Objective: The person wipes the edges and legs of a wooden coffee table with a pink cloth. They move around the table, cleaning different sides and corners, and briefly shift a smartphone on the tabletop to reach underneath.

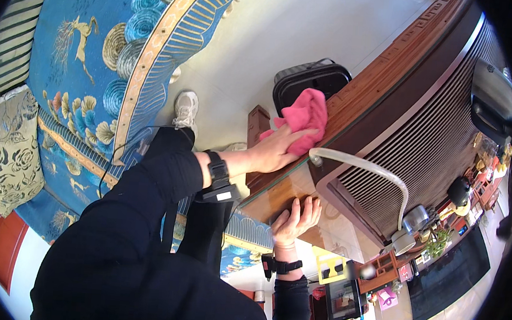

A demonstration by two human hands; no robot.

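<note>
My left hand [275, 150] grips a crumpled pink cloth [309, 114] against the carved wooden edge of a glass-topped table [380, 70]. Part of the cloth hangs over the side of the table, above a black plastic bin [312, 76] on the floor. My right hand [299, 217] rests with spread fingers on the glass near the table's corner and holds nothing. Between the hands, a clear plastic tube [364, 161] arches from beside the table edge across a dark slatted tea tray [422, 114].
A sofa with a blue patterned cover [79, 56] stands to the left. Across the tray are a grey-black appliance [491, 93], a black pot [459, 191], a glass vessel [415, 217] and a small plant [439, 240]. A wooden block [258, 122] stands beside the bin.
</note>
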